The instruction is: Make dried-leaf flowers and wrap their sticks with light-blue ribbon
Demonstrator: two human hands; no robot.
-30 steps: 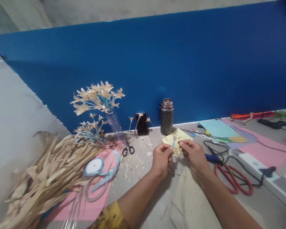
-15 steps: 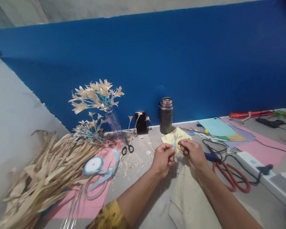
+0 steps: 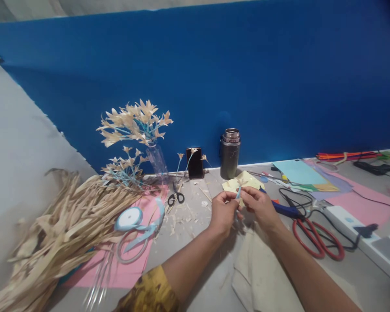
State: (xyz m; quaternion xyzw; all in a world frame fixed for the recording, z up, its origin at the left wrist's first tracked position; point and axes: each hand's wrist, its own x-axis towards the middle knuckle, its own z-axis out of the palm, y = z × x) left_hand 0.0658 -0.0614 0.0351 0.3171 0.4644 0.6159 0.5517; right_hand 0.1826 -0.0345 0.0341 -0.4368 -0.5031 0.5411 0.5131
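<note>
Between my two hands is a small pale husk flower [image 3: 242, 182] with a light blue wrapped stem. My left hand [image 3: 225, 211] pinches the stem from the left, fingers closed. My right hand [image 3: 258, 207] is closed on the same blue stem from the right, its fingertips meeting the left ones. Behind the flower lies a yellow paper [image 3: 234, 185]. Similar flowers [image 3: 134, 123] stand in a clear plastic bottle [image 3: 156, 161], and a smaller bunch [image 3: 125, 168] rests below them. The lower stem is hidden by my fingers.
Dried husks [image 3: 61, 221] pile up at left beside a blue ribbon roll [image 3: 129, 218]. Small black scissors [image 3: 176, 199], a phone [image 3: 194, 164] and a steel flask [image 3: 230, 156] stand or lie ahead. At right are red-handled scissors [image 3: 315, 242] and a power strip [image 3: 344, 223].
My right hand has come in against the left, and its fingers now touch the blue stem. The whole view has shifted slightly.
</note>
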